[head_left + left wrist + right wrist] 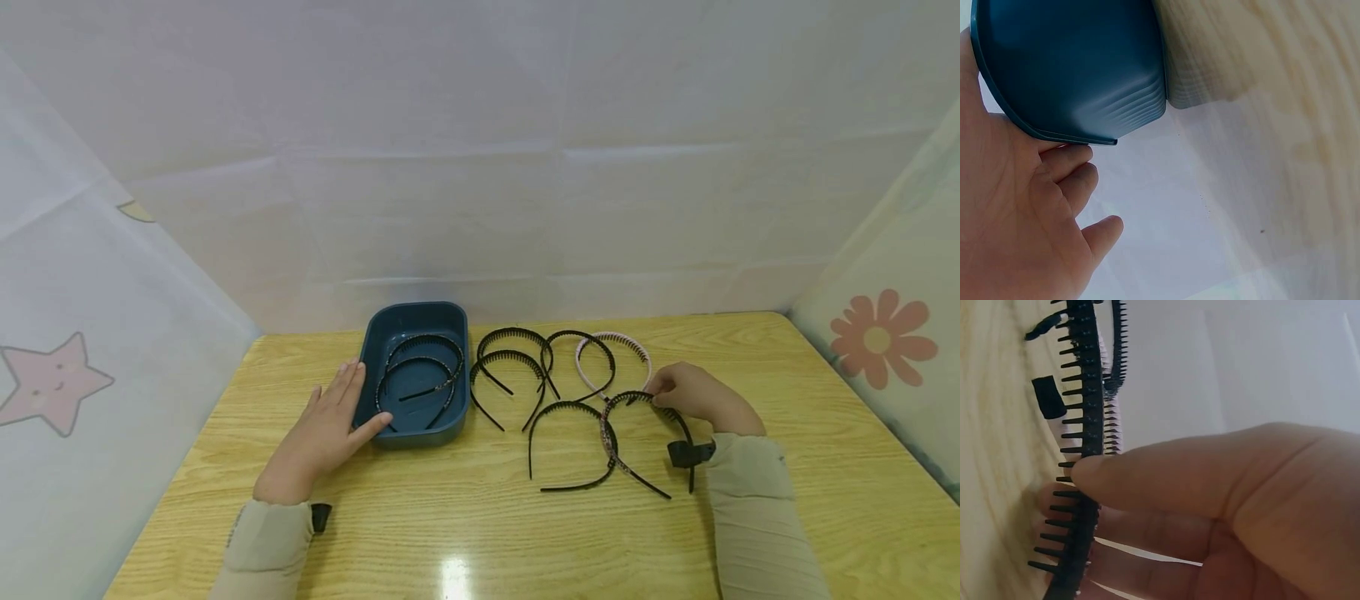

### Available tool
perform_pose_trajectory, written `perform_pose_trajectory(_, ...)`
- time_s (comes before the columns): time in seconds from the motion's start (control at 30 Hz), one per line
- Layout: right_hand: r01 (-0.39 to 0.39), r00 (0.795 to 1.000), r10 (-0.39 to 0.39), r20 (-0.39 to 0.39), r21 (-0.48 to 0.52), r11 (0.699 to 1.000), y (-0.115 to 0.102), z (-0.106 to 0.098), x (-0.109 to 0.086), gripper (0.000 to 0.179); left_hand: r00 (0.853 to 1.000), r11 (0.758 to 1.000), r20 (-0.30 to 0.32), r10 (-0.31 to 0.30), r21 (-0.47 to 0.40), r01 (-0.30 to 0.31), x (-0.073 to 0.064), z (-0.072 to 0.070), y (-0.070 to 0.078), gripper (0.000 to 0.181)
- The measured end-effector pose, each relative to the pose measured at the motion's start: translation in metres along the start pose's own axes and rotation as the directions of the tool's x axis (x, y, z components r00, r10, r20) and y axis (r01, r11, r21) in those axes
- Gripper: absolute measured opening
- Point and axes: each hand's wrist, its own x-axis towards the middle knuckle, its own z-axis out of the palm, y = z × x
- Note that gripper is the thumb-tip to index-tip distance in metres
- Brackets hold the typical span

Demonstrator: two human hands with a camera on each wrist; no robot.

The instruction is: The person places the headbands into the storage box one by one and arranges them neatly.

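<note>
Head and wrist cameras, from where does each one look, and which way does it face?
Head: worn on the person's head, facing forward and down at table, blue tub and headbands; left hand, right hand and beige sleeves show.
Left wrist: worn there, facing the blue tub's side; part of the left hand shows.
Right wrist: worn there, facing a black toothed headband, which the right hand pinches.
Head and right wrist views share that pinched headband.
</note>
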Motion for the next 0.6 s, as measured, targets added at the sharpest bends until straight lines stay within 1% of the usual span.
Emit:
perform_pose_trajectory(0.17,-0.010,1.000,0.008,0.026,0.087,0.996,0.0020,-0.0022,-0.0025,0.014,1.000,1.000,0.001,-0.001,0.002,0.001,-0.0007,-0.0004,0.0002,0.098)
perform_pose_trajectory(0.27,-0.026,0.999,0.019,0.049,0.154,0.988,0.0028,-0.0028,-0.0039,0.015,1.000,1.000,0.000,0.001,0.002,-0.001,-0.0008,0.0000,-0.0003,0.098)
perform_pose_trajectory(0.43,-0.024,0.997,0.008,0.072,0.221,0.975,0.0034,-0.0043,-0.0049,0.017,1.000,1.000,0.002,0.002,-0.004,-0.002,-0.0004,0.0001,-0.0001,0.098)
perform_pose_trajectory(0.6,-0.021,0.996,-0.008,0.094,0.304,0.952,0.0017,-0.0077,-0.0073,0.021,1.000,1.000,-0.002,0.003,-0.007,-0.003,0.0001,0.0018,-0.0006,0.098)
